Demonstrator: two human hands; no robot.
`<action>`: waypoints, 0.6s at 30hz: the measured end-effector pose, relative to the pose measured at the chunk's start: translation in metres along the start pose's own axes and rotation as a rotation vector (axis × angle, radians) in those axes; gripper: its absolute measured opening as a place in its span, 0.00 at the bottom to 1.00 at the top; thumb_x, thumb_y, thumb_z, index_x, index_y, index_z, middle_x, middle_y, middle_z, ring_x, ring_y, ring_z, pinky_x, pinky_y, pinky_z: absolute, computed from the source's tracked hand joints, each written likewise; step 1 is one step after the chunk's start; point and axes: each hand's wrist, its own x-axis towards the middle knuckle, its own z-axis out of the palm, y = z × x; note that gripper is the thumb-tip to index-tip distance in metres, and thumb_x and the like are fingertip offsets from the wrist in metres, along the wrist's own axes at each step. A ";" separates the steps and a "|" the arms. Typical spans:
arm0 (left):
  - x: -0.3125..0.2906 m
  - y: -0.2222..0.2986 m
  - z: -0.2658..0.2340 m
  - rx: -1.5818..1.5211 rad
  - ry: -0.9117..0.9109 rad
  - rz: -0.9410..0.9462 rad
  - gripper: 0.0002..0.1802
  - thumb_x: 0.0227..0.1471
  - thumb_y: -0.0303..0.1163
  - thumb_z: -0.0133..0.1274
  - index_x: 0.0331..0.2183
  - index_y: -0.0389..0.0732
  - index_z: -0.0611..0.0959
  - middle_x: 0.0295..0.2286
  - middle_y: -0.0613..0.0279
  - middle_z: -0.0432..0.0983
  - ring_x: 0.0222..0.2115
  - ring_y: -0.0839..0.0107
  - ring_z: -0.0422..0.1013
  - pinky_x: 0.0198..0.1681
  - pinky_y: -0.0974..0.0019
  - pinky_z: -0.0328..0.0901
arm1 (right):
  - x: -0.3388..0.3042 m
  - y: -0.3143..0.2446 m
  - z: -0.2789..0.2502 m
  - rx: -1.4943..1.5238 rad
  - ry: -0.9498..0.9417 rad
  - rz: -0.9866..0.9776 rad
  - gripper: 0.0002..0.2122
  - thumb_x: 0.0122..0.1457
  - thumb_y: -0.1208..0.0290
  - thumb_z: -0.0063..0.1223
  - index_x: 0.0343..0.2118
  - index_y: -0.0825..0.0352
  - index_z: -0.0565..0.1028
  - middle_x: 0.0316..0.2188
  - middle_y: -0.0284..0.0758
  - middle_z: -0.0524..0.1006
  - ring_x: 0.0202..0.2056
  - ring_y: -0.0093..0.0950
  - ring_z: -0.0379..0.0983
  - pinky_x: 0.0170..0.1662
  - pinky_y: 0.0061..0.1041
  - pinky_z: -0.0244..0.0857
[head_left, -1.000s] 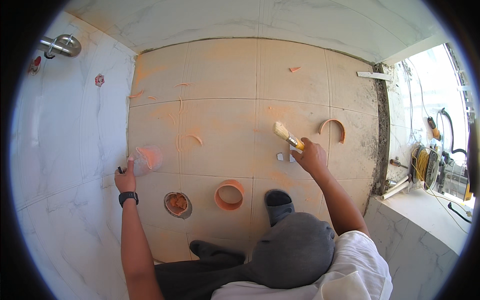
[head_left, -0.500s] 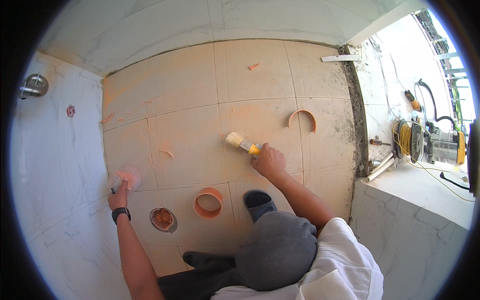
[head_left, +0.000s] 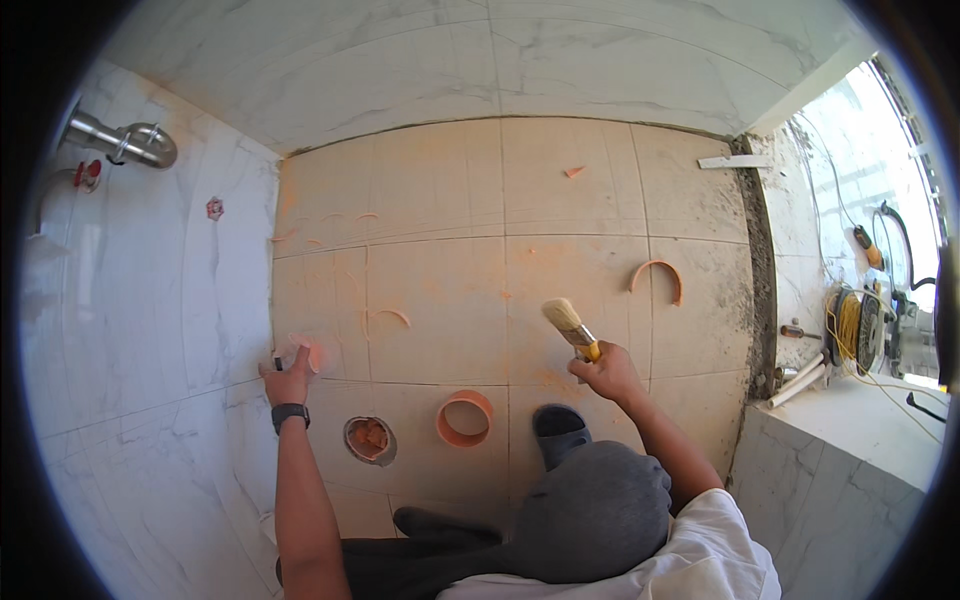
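Note:
My right hand (head_left: 612,372) is closed around the yellow handle of a paintbrush (head_left: 570,325). Its pale bristles point up and left above the dusty tiles. Beside the left wall, my left hand (head_left: 288,382) grips a translucent, pinkish thing (head_left: 316,354) whose kind I cannot make out. A small black piece shows at that hand's fingers. An orange pipe ring (head_left: 464,418) sits on the floor between my arms. Left of it is a round floor hole (head_left: 370,440) with orange pieces inside. A half ring of orange pipe (head_left: 656,272) lies beyond my right hand.
Thin orange shavings (head_left: 392,318) and dust lie over the floor tiles (head_left: 440,290). A metal pipe fitting (head_left: 145,146) sticks out of the left wall. On the right ledge are a yellow cord reel (head_left: 852,325), a screwdriver (head_left: 798,332) and white pipes (head_left: 798,384).
The whole view has shifted, so the floor sits further right and lower. The brush has turned more upright in my right hand. My left hand stays by the wall with its fingers more spread.

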 end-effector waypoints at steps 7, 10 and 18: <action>-0.021 0.029 -0.032 -0.295 -0.079 0.155 0.45 0.40 0.52 0.67 0.48 0.24 0.73 0.37 0.43 0.79 0.37 0.54 0.77 0.41 0.61 0.70 | -0.010 -0.098 -0.008 0.213 -0.361 -0.212 0.13 0.49 0.64 0.62 0.27 0.72 0.78 0.22 0.33 0.78 0.26 0.24 0.74 0.32 0.28 0.68; -0.013 0.020 -0.052 -0.877 -0.484 -0.159 0.35 0.41 0.55 0.67 0.37 0.31 0.79 0.24 0.55 0.77 0.23 0.65 0.74 0.27 0.63 0.68 | -0.011 -0.163 -0.010 0.132 -0.429 -0.470 0.14 0.49 0.64 0.63 0.28 0.72 0.78 0.22 0.33 0.77 0.25 0.24 0.74 0.31 0.29 0.68; 0.003 -0.030 -0.075 -0.515 -0.662 -0.136 0.23 0.47 0.54 0.63 0.20 0.45 0.76 0.13 0.71 0.61 0.12 0.75 0.57 0.16 0.68 0.53 | -0.077 -0.345 -0.035 -0.304 -0.265 -1.001 0.17 0.44 0.59 0.65 0.26 0.71 0.76 0.18 0.41 0.75 0.20 0.35 0.72 0.29 0.30 0.67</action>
